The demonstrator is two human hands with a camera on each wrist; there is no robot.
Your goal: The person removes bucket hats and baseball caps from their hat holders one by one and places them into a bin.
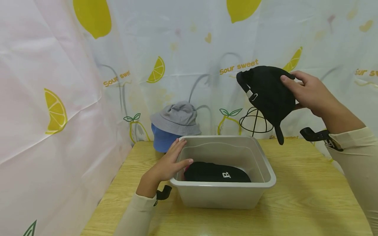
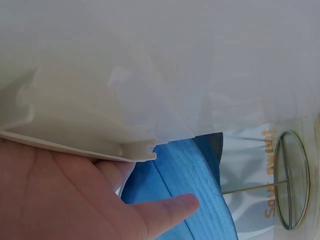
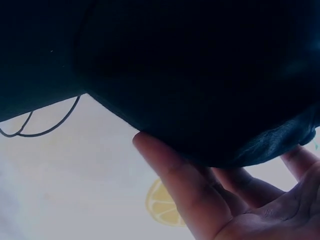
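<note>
My right hand (image 1: 310, 90) pinches a black cap (image 1: 267, 91) by its edge and holds it up, above and to the right of the bin. The cap's strap with a light buckle faces left, and a narrow dark part hangs down. In the right wrist view its dark cloth (image 3: 200, 75) fills the top, with fingers (image 3: 185, 185) against its lower edge. On the left rim of a beige plastic bin (image 1: 218, 196) rests my left hand (image 1: 166, 165), fingers straight and thumb over the inside. Inside the bin lies another black cap (image 1: 206, 172) with a white letter; something pink shows beside it.
A grey bucket hat (image 1: 178, 118) sits over a blue hat (image 1: 163, 137) behind the bin's left corner. To their right stands a black wire hat stand (image 1: 256, 122), partly behind the raised cap. A lemon-print curtain (image 1: 189, 42) hangs behind the wooden table (image 1: 298, 186).
</note>
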